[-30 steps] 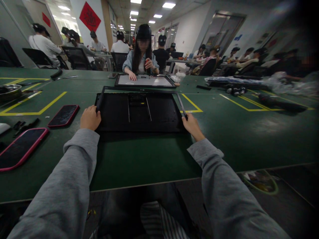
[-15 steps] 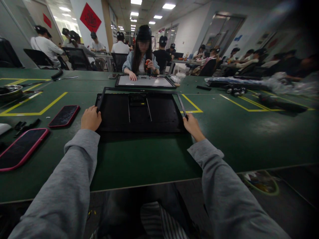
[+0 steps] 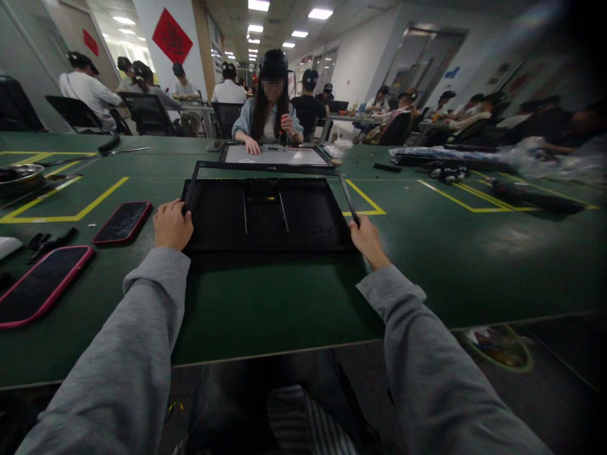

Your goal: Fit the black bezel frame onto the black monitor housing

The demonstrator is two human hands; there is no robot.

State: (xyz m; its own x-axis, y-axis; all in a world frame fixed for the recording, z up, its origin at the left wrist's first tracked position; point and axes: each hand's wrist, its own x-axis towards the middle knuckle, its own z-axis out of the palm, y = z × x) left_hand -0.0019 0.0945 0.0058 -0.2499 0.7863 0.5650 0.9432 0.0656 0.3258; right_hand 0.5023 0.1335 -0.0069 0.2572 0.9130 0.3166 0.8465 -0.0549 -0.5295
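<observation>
Both my hands grip a thin black monitor bezel [image 3: 265, 169] by its sides. My left hand [image 3: 172, 225] is closed on its left side, and my right hand [image 3: 368, 241] is closed around its right side. The frame is tilted, its far bar raised off the table. Below and within it lies a black monitor back cover [image 3: 310, 215], open side up, with two metal rails and a dark block in its middle. The bezel's near edge merges with the dark cover, so I cannot tell whether they touch there.
Two phones in pink-red cases, one nearer [image 3: 45, 284] and one farther [image 3: 122, 222], lie on the green table [image 3: 284, 309] at left. A co-worker [image 3: 272, 107] opposite holds a screwdriver over a display panel [image 3: 232, 153]. Plastic wrap [image 3: 545, 158] and a dark tool [image 3: 535, 194] are at right.
The bezel's far bar has risen slightly, tilting the frame more steeply. My hands have stayed nearly in place. The co-worker's screwdriver hand has shifted a little.
</observation>
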